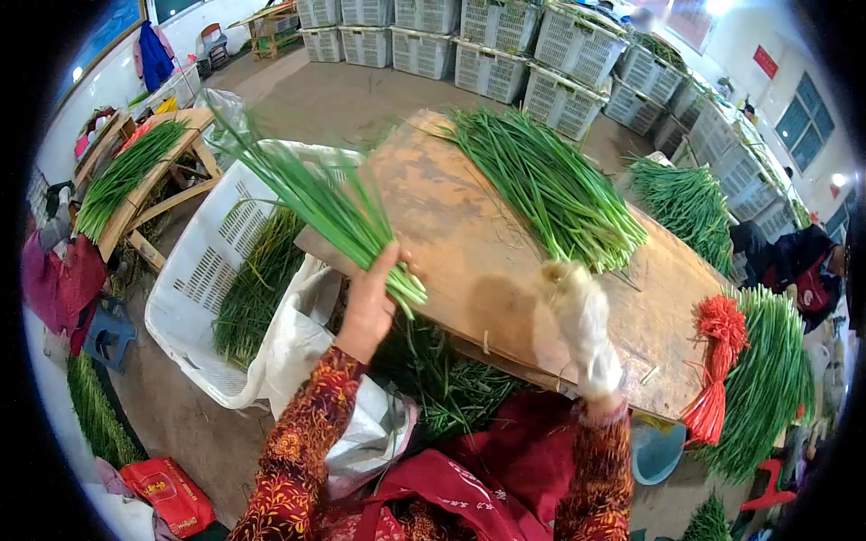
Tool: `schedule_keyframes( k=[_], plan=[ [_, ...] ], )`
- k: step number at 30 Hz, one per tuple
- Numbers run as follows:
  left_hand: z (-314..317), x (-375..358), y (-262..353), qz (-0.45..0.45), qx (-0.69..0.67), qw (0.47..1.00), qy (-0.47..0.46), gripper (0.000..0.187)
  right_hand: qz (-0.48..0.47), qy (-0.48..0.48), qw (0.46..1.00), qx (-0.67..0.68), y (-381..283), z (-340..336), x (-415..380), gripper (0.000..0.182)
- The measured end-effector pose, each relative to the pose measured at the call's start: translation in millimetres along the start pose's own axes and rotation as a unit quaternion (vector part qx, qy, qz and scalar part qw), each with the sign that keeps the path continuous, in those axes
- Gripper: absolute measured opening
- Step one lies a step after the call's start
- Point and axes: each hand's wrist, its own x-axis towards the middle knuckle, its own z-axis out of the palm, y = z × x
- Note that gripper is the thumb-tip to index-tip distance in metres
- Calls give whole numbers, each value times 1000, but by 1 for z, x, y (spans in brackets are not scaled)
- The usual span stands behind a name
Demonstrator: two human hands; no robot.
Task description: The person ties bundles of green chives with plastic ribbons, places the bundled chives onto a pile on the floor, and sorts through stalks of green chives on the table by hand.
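My left hand (370,302), bare, is closed round the pale root ends of a bunch of chives (316,194). The leaves fan out up and to the left, above a white crate, and their tips are blurred. My right hand (577,320) wears a white glove and is smeared by motion over the wooden board (433,216). It is close to the pale ends of a big pile of chives (550,185) lying across the board. A bundle of red ties (719,365) hangs at the board's right edge, beside another heap of chives (762,388).
The white crate (203,234) with loose greens stands left of the board. More chives lie on a second wooden table (144,194) and at the board's far right (681,207). Stacked crates (496,68) line the back. A blue bucket (657,451) is below the board.
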Motion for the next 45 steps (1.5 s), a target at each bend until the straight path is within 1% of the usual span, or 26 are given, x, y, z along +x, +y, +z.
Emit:
schedule_keyframes(
  k=[2,4,5,7,8,9,10,11,15,18,19,23,28,30,31,32,33,35,36,38,39,40,41,43,44,45],
  plan=[
    [5,-6,-12,-29,-15,999,-15,20,-2,71,981,-183,25,8,31,30],
    [10,-15,-20,-68,4,998,-14,19,17,38,977,-211,44,18,43,27],
    [7,-16,-26,-88,6,996,-26,27,39,30,984,-169,44,19,43,25],
    [7,-19,-34,-113,-12,993,-26,27,92,10,994,-55,32,13,36,22],
    [6,-22,-38,-143,-26,989,-27,26,93,3,994,-55,26,11,29,22],
    [6,-24,-44,-147,-8,989,-8,23,130,-29,981,140,21,11,22,23],
    [8,-25,-48,-146,-5,989,-13,21,164,-60,928,329,15,10,15,24],
    [10,-26,-51,-141,3,990,-26,21,173,-101,909,366,9,7,8,26],
    [22,-28,-57,-151,7,986,-62,22,162,-123,850,485,-15,12,-15,24],
    [25,-26,-65,-183,27,979,-81,26,163,-131,867,452,-25,27,-28,24],
    [28,-26,-68,-157,32,984,-78,26,174,-133,850,479,-29,37,-32,23],
    [32,-32,-72,-130,34,989,-60,24,93,-52,932,346,-35,47,-45,18],
    [27,-36,-65,-92,76,991,-55,22,106,-35,950,291,-46,43,-48,16],
    [25,-33,-56,6,174,984,-43,22,104,-15,949,296,-46,41,-48,16],
    [25,-29,-51,64,133,989,2,22,158,-45,922,350,-52,32,-47,17],
    [23,-23,-39,60,104,992,47,21,158,-45,922,350,-37,39,-53,17],
    [11,-15,-27,56,97,993,37,20,37,-175,929,324,-9,54,-64,25],
    [13,-4,-1,121,15,992,40,27,-79,-420,883,196,-29,23,-56,36],
    [5,0,11,84,11,996,18,29,-70,-530,839,101,-65,-17,-45,40],
    [10,-1,24,90,-42,995,-24,29,-60,-293,951,75,-55,-15,-20,37],
    [5,-1,23,93,-42,995,-24,29,-45,-171,982,60,-50,-15,-8,37],
    [-1,0,19,69,-62,995,-39,30,-95,-60,993,-26,-19,11,17,32],
    [-5,0,17,47,-81,994,-55,30,-18,-31,990,-140,-4,26,41,30],
    [-7,-5,12,32,-81,995,-46,29,8,-14,981,-195,17,56,65,27],
    [-7,-8,8,13,-83,996,-31,28,-7,23,977,-212,24,74,70,22],
    [-6,-11,7,10,-78,997,-19,27,-33,0,974,-225,18,83,68,17]
  ],
)
